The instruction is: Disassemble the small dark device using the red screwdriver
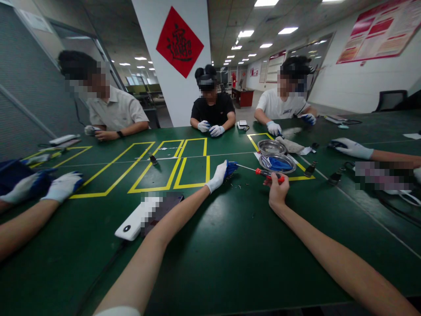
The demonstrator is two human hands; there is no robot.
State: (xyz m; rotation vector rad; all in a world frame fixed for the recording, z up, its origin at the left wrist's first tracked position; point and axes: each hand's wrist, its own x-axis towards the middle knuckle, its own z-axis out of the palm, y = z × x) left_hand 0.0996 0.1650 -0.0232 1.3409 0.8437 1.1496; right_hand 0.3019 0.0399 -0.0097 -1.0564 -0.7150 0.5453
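Observation:
My right hand (279, 189) is bare and closed around the handle of a screwdriver (263, 171) with a red and black grip. The thin metal shaft points left, its tip close to the fingers of my left hand. My left hand (220, 177) wears a white glove with blue-coated fingers. Its fingers are curled together around something I cannot make out. Several small screws (239, 186) lie scattered on the green table (210, 254) just below and right of the glove.
Two metal bowls (285, 170) stand beyond my right hand, the nearer with blue cloth inside. A white power bank (133, 219) and a dark phone lie by my left forearm. Yellow tape (192, 185) marks rectangles. Small dark objects (310, 169) stand right. Several gloved co-workers sit around.

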